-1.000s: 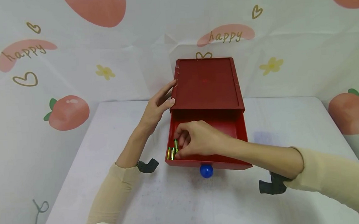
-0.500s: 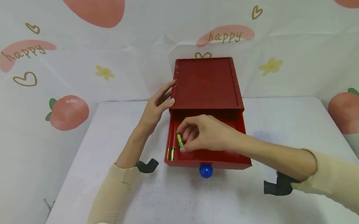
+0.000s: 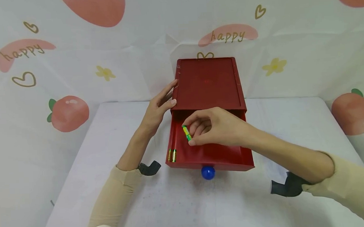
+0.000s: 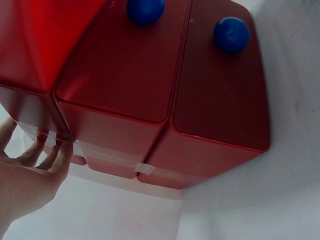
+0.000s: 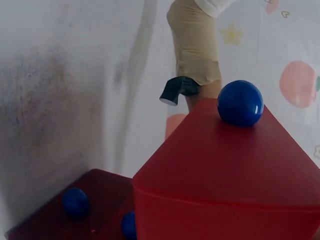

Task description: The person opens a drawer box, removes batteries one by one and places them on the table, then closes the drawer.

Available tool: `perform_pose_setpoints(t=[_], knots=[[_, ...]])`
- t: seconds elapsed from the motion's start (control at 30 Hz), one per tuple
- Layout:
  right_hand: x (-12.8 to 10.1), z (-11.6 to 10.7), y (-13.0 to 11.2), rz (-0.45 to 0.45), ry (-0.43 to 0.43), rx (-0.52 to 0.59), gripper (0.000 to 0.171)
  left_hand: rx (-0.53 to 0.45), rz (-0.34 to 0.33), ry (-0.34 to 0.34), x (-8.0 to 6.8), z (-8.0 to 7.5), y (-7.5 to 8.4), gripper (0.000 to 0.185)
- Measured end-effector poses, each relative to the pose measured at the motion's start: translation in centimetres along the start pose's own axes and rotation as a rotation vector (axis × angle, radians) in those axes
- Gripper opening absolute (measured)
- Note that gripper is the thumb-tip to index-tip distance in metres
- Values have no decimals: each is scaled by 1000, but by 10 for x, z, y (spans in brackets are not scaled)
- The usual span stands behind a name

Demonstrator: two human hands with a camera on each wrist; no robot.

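Between thumb and fingertips my right hand (image 3: 222, 127) pinches a green-and-yellow battery (image 3: 187, 133), tilted, above the pulled-out top drawer (image 3: 211, 156) of a red drawer cabinet (image 3: 208, 82). Two more batteries (image 3: 174, 155) stand side by side in the drawer's front left corner. My left hand (image 3: 158, 109) rests on the cabinet's left side, fingers extended. In the left wrist view, that hand (image 4: 37, 177) touches the cabinet's side wall near strips of clear tape. The right wrist view shows the drawer's red front (image 5: 235, 165) but neither my right hand's fingers nor the battery.
A blue round knob (image 3: 208, 173) sticks out from the open drawer's front. Two lower drawers, each with a blue knob (image 4: 231, 35), are closed. The cabinet stands on a white table (image 3: 186, 201) before a printed curtain (image 3: 136, 44).
My right hand has lifted the battery away from the other two in the corner, moving it up, back and to the right. My left hand stays against the cabinet.
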State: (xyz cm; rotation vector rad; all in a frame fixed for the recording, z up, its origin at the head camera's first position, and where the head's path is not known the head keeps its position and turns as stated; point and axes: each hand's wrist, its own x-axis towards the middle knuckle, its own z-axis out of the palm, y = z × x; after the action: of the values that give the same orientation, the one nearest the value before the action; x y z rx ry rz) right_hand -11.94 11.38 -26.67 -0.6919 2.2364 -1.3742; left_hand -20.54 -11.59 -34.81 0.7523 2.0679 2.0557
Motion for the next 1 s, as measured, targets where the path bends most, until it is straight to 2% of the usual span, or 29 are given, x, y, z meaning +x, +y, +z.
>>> perform_pose_setpoints(t=[0.47,0.8,1.0], knots=[[-15,-18,5,-15,38,27,39,18,5,8,0,0,-2,55],[-34,-41,11,18,80,53,38,29,3,28,-1,3,-1,55],[-45,-53,16,73,118,39,39,24,-3,34,1,4,-2,55]])
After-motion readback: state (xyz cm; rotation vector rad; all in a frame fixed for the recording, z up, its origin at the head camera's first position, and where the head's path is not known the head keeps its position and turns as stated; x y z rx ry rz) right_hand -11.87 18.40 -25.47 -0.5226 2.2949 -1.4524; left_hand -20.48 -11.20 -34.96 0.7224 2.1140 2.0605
